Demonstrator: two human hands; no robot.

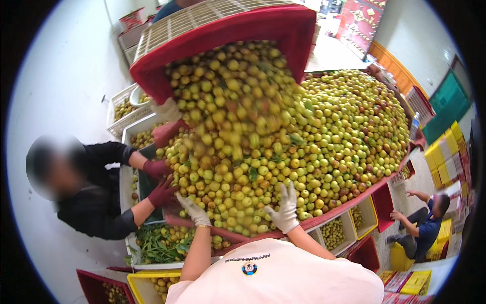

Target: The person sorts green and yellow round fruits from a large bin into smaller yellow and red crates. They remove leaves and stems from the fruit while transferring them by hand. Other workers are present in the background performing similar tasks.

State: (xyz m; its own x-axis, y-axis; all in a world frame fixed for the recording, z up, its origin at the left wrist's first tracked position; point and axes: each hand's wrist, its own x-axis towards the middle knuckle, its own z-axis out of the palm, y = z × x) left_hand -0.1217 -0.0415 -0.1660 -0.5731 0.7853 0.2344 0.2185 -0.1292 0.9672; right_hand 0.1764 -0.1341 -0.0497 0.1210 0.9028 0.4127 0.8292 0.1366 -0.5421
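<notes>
My left hand (194, 212), in a white glove, is at the left side of a big heap of green and brown jujubes (243, 193). Its fingers are apart and hold nothing. My right hand (285, 213), gloved alike, rests over the heap's near edge with fingers spread and no fruit gripped. Beyond both hands, a plastic crate (224, 22) with a red lining (303, 41) is tipped over the heap. Blurred jujubes (231, 106) pour from it. A co-worker's white-gloved hand (167, 110) is at its lower left corner.
Left, a person's maroon gloves (161, 193) touch the heap. A white bin (131, 262) holds leaves and fruit. A padded red rim (341, 201) borders the heap. Red and yellow crates (367, 224) stand at right, near a seated person (429, 224). A yellow crate (138, 283) is below left.
</notes>
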